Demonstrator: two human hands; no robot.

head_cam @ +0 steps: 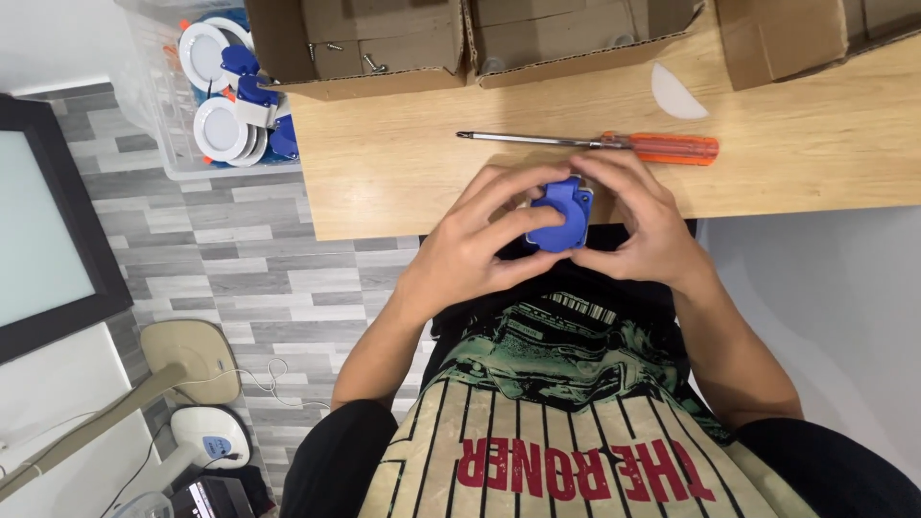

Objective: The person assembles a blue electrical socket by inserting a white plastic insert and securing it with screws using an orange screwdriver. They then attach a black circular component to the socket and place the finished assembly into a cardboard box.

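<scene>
Along the far edge of the wooden table (403,182) stand three open cardboard boxes (384,43); the leftmost holds a few loose screws (374,64). Nearer the person, an orange-handled screwdriver (662,147) lies flat, its shaft pointing left, just beyond the fingertips. A white half-round plastic piece (674,94) lies further back, between two boxes. Left of the table, a clear plastic bin (158,105) holds round white fittings (219,127) and more blue parts. Below, on the grey plank floor (249,269), the base of a beige stand (187,350) shows.

At the table's near edge, over the lap, both hands close around a small blue socket housing with a hinged lid (561,216). Left hand (475,249) wraps it from the left, fingers curled over the top and thumb pressed beneath. Right hand (643,225) clasps the right side, fingers arched over the lid. Nothing lies between the hands and the screwdriver.
</scene>
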